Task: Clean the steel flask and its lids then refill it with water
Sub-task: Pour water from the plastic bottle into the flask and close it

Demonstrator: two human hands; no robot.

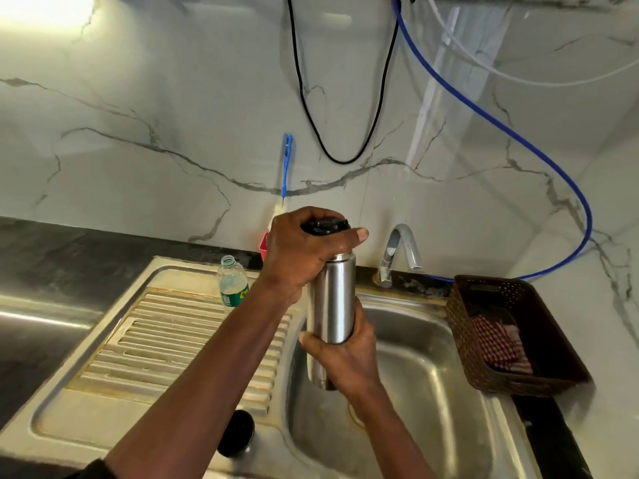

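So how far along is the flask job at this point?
Probably late, though whether the flask is clean or filled cannot be seen. In hand: the left hand grips the black lid on top of the steel flask, held upright over the sink by the right hand. A second black lid lies on the drainboard, not yet fitted. The tap is dry.

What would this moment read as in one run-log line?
left hand: gripping black lid on top | right hand: holding steel flask upright | location: over sink | tap: no water visible
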